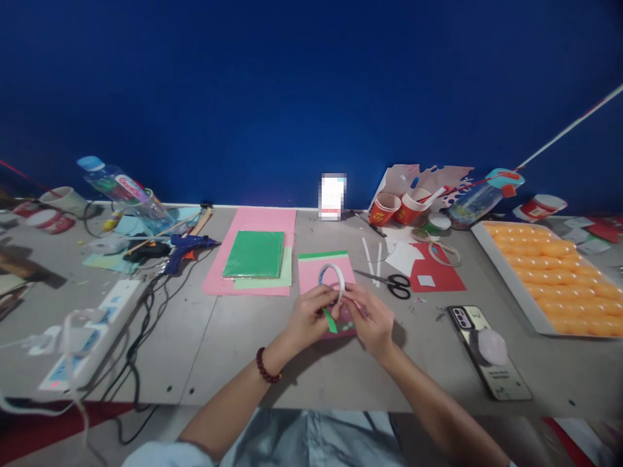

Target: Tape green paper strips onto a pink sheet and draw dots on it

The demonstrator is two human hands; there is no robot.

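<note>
Ring of smooth white band (341, 280), upright over the small pink paper sheet with a green far edge (311, 275). Gripped from both sides: left hand (311, 314) with fingers curled closed on the lower left, right hand (374, 319) with thumb and fingertips pinched on the lower right. Just below the left fingertips, short flat green strip (329, 320), also over the pink paper sheet; cannot tell whether joined to the ring. Just left of that sheet, shiny green square pack (254, 254), lying on pale green paper and larger pink paper; farther left of it, dark blue glue gun (192, 241). Just right of the sheet, black-handled metal scissors (388, 279) and two thin white paper strips (379, 263); farther right, red paper sheet (448, 279); well apart on that same side, white tray (509, 281) full of glossy, rounded orange pieces.
</note>
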